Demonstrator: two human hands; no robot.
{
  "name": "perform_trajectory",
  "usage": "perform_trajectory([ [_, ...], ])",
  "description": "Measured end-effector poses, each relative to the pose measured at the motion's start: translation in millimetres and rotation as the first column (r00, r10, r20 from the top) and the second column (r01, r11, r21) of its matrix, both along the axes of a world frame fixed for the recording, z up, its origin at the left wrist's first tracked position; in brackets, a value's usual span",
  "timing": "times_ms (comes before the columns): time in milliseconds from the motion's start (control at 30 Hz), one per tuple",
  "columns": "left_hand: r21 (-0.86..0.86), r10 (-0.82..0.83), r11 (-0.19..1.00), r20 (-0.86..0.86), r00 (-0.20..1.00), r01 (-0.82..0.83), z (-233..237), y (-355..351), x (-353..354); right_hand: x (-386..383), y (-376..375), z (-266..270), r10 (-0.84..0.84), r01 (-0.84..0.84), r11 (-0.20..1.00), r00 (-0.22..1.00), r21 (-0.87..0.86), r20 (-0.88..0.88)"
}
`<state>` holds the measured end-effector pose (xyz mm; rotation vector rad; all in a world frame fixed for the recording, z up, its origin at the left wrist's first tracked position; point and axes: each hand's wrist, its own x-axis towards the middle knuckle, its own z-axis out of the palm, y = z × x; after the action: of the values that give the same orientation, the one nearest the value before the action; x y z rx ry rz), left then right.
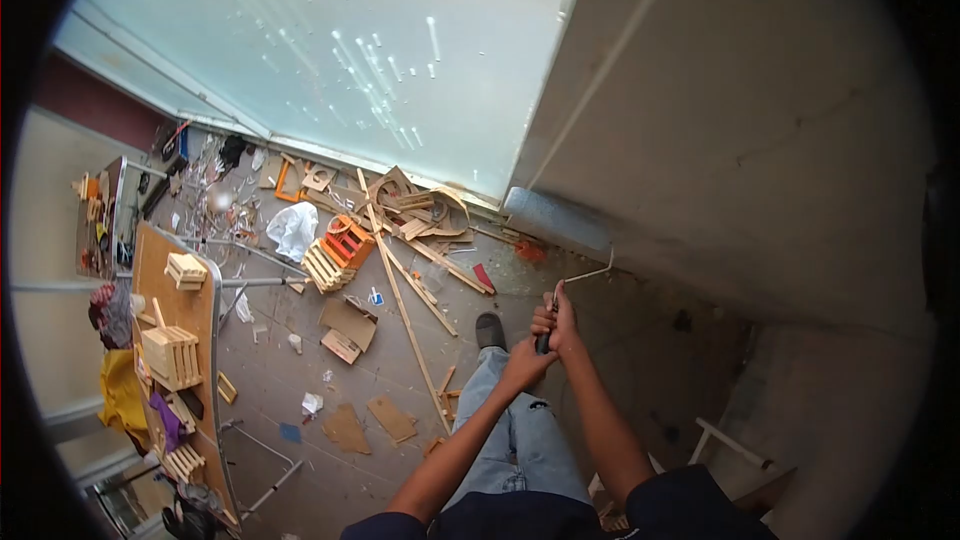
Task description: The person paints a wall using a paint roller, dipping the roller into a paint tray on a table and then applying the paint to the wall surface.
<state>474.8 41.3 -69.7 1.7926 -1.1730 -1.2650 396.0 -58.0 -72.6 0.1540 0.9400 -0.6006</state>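
Gripping a dark-handled tool (542,343), both hands are closing tight around its handle. The right hand (560,323) is sitting higher and nearer the working end, and the left hand (522,367) is pressing just below, touching it. The tool's thin metal shaft (585,276) is running up and rightward from the hands, its bent tip nearing the wall (760,140). A shoe (490,330) is resting just left of the hands, and a desk (200,305) is standing well off to the left.
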Motion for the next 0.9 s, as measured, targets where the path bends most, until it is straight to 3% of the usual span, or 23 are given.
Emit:
perform_trajectory([
  [33,0.226,0.09,0.974,-0.324,0.942,-0.015,5,5,-4,-7,9,1,0.005,-0.005,1.0,1.0,-0.008,0.02],
  [67,0.436,0.242,0.899,-0.579,0.779,0.044,11,11,-9,-14,15,1,0.012,-0.012,1.0,0.999,-0.021,0.04],
  [100,0.6,0.433,0.781,-0.72,0.542,0.172,21,16,-14,-22,22,1,0.019,-0.018,0.999,0.998,-0.032,0.058],
  [200,0.539,0.41,0.841,-0.701,0.584,0.057,28,22,-35,-41,31,0,-0.015,0.016,0.998,1.0,-0.054,0.017],
  [333,0.362,0.199,0.929,-0.657,0.727,0.073,3,25,-49,-52,35,-11,-0.057,0.033,0.994,0.968,-0.1,-0.245],
  [467,0.339,0.188,0.933,-0.74,0.646,0.117,-33,17,-54,-51,17,-18,-0.01,-0.065,0.975,0.944,-0.213,-0.33],
  [533,0.374,0.166,0.921,-0.621,0.766,0.104,-33,-10,-48,-44,9,-31,-0.022,-0.074,0.967,0.928,-0.243,-0.371],
  [667,0.397,0.056,0.904,-0.484,0.873,0.162,-33,-8,-33,-30,0,-23,-0.083,0.001,0.957,0.959,-0.29,-0.27],
  [733,0.285,0.022,0.953,-0.408,0.913,0.104,-6,-16,-30,-24,2,11,-0.092,0.013,0.955,0.964,-0.297,-0.251],
  [767,0.228,0.007,0.97,-0.364,0.931,0.082,3,-17,-28,-19,2,21,-0.106,0.011,0.948,0.953,-0.319,-0.284],
  [833,0.294,0.017,0.95,-0.385,0.923,0.105,-1,-23,-25,-12,-5,33,-0.139,-0.003,0.926,0.927,-0.378,-0.348],
  [900,0.336,0.04,0.936,-0.383,0.923,0.099,-13,-28,-25,-12,-5,9,-0.117,-0.008,0.951,0.916,-0.31,-0.384],
])
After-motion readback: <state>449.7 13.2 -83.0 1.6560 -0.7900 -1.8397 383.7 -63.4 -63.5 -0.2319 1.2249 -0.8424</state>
